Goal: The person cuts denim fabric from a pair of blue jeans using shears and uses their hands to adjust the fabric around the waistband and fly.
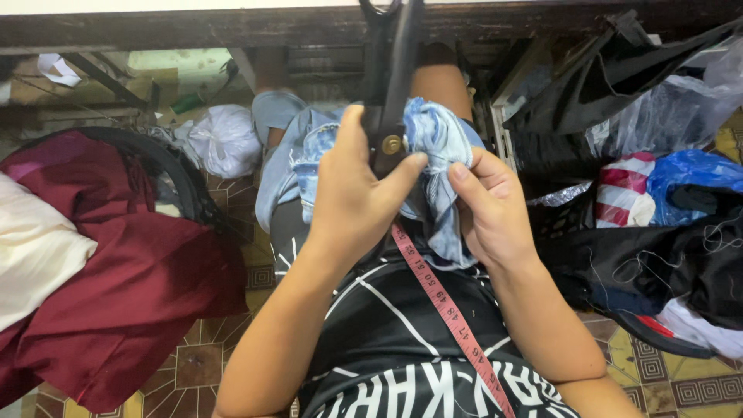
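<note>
Left hand [352, 197] grips black tailor's scissors [389, 85] near the pivot; right hand [487, 205] bunches faded denim [433, 139]; best keep fabric taut, fingers clear of blades

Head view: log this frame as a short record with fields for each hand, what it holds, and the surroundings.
left hand: left hand wrapped around black scissors near the brass pivot
right hand: right hand pinching bunched light-blue denim
on lap: denim lies across the knees; red measuring tape runs down the black shirt
left of person: dark red cloth on patterned tile floor
right of person: plastic bags, black fabric
</note>
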